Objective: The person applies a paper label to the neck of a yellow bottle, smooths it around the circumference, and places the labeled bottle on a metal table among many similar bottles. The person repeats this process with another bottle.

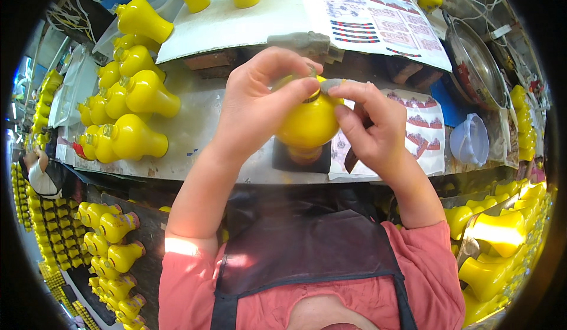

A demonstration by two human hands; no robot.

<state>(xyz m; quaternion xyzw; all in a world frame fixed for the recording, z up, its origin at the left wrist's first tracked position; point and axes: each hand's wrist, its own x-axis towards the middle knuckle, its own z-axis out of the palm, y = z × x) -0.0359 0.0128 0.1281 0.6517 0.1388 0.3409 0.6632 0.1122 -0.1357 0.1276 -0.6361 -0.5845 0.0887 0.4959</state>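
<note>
As a person's hands meet over its neck, a glossy yellow vase (310, 123) sits upright beneath the fingers, over a dark square pad (282, 160). The left hand's (257, 90) thumb and forefinger curve slightly apart; the right hand's (379, 120) are parted, a small grey piece (332, 85) at the forefinger. Whether either grips cannot be told. Right of the fingers are a printed decal sheet (428, 128) and lavender basin (469, 141); left, more yellow vases (140, 138).
</note>
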